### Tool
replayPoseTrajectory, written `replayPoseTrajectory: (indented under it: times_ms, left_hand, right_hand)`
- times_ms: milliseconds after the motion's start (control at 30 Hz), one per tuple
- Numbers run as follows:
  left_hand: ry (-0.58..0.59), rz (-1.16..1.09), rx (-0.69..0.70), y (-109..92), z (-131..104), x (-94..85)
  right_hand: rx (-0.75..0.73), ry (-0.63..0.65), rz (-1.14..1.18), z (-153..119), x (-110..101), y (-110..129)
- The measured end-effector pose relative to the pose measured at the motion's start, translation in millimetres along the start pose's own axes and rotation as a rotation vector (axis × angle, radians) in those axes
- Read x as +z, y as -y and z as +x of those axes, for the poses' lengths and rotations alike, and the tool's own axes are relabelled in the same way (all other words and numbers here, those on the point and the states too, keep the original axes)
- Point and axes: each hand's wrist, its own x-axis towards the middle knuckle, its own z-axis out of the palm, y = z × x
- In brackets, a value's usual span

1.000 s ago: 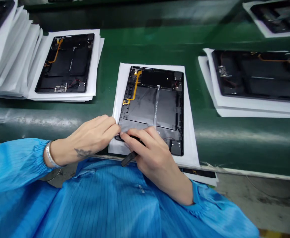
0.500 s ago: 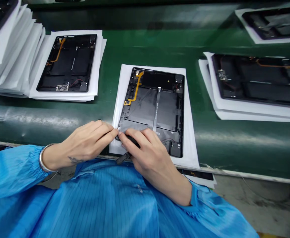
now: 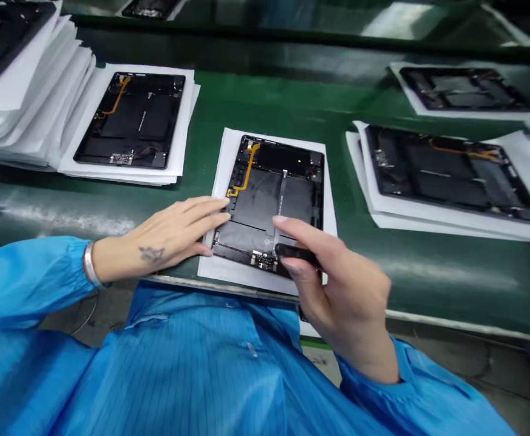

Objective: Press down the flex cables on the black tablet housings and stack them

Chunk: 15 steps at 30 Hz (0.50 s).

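Note:
An opened tablet housing point(image 3: 258, 181) lies on white paper sheets point(image 3: 218, 160) in front of me. It has black battery cells, an orange flex cable point(image 3: 250, 169) on its left side and a small circuit board point(image 3: 264, 260) at the near edge. My left hand point(image 3: 186, 230) rests open along the left edge of the housing, fingers stretched out on its rim. My right hand point(image 3: 342, 278) is closed around a black stick-like tool point(image 3: 297, 253) over the near right part of the housing. The tool's exact kind is unclear, and its far end is hidden by the hand.
Another opened tablet housing point(image 3: 131, 121) lies on paper to the left, beside a tall paper stack point(image 3: 38, 115). More housings on paper are at the right, one near point(image 3: 451, 172) and one farther back point(image 3: 467, 89). The green bench's front edge point(image 3: 455, 325) runs just before me.
My hands have parted from the housing's near left corner. My left hand now lies flat on the left edge; my right hand has moved right and lifted with the tool. The view has shifted.

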Motion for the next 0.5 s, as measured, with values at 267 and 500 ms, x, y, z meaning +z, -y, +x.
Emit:
replayPoseTrajectory:
  times_ms: [267,500]
  left_hand:
    - [-0.063,-0.181,-0.037,-4.3,7.0,7.3]
    - [-0.046,-0.277,-0.08,-0.8,3.4,15.1]
  right_hand:
    - [-0.139,0.191,0.028,-5.2,18.1,-6.7]
    - [-0.146,0.173,0.032,-16.4,34.0,-6.4]
